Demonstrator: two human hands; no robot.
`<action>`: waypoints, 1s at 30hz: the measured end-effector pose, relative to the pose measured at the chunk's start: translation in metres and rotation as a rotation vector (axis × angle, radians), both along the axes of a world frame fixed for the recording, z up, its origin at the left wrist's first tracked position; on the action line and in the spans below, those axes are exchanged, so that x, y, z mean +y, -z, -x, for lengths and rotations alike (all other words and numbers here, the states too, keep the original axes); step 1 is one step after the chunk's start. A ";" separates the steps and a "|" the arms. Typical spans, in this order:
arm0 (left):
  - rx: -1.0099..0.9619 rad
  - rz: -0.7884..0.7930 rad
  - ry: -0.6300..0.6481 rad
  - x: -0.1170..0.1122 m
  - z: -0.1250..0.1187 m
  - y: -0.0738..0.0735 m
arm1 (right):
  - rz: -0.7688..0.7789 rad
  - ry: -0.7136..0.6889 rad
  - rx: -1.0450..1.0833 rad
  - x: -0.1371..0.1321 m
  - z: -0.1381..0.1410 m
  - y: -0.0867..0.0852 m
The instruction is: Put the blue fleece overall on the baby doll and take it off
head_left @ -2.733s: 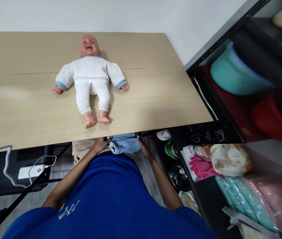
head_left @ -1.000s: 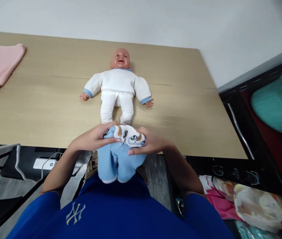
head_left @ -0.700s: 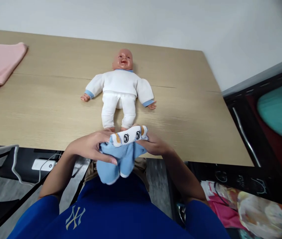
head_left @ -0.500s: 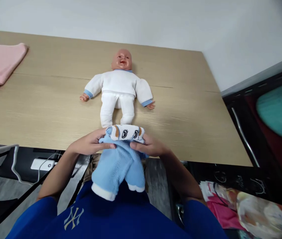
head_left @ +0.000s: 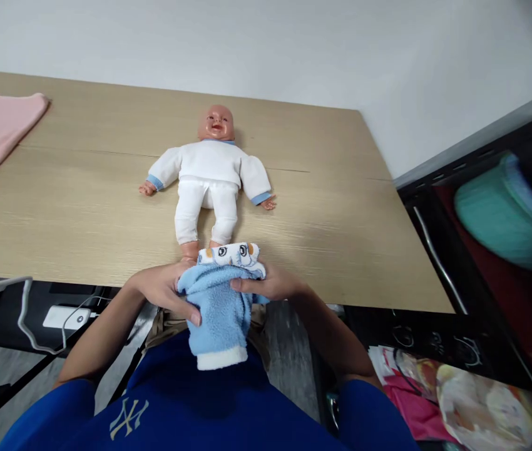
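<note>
lower centre: left hand, loosely curled, and right hand, thumb pressed down, held sky-blue fleece garment with eye-patterned white band | one white hem showed where two had hung: garment rearranged in grip | mid-frame: pink-headed, white-clothed doll lay on pale wood-grain table

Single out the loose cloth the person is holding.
The blue cloth: left hand and right hand both grip it, whereas the pale pink cloth lies on the table.

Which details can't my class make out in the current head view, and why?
Head view:
Bald plastic doll in white clothes: feet, partly behind the light-blue fleece garment.
Left hand and right hand: most fingers, behind that garment.
Pink fabric: remainder, cut off by left picture edge.
</note>
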State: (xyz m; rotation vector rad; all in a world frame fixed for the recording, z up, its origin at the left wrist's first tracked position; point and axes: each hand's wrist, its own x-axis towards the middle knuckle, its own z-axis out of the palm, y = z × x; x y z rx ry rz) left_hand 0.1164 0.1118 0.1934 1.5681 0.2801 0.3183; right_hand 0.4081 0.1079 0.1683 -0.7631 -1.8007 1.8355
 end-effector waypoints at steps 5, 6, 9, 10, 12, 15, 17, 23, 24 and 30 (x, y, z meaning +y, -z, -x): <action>-0.003 -0.053 -0.142 0.000 -0.007 0.012 | 0.070 0.004 0.030 0.004 -0.019 0.006; 0.014 -0.067 -0.174 -0.001 -0.009 0.014 | 0.095 -0.042 0.047 0.006 -0.024 0.007; 0.058 -0.054 -0.201 -0.001 -0.020 0.015 | 0.155 -0.237 0.083 0.010 -0.034 0.003; 0.054 -0.043 -0.187 -0.002 -0.026 0.013 | 0.166 -0.298 0.083 0.011 -0.035 0.000; 0.011 -0.033 -0.161 -0.003 -0.038 0.009 | 0.169 -0.378 0.081 0.012 -0.038 -0.008; -0.034 0.034 -0.186 -0.007 -0.053 0.006 | 0.128 -0.382 0.064 0.011 -0.044 -0.012; -0.061 0.114 -0.232 -0.011 -0.057 0.007 | 0.129 -0.317 0.037 0.009 -0.050 -0.007; -0.060 0.163 -0.364 -0.025 -0.053 0.010 | 0.295 -0.159 0.017 -0.005 -0.058 0.021; -0.016 0.124 -0.388 -0.027 -0.053 0.008 | 0.302 -0.166 0.048 -0.007 -0.056 0.023; 0.106 -0.027 -0.651 -0.033 -0.053 -0.001 | 0.171 0.066 0.069 -0.023 -0.028 0.011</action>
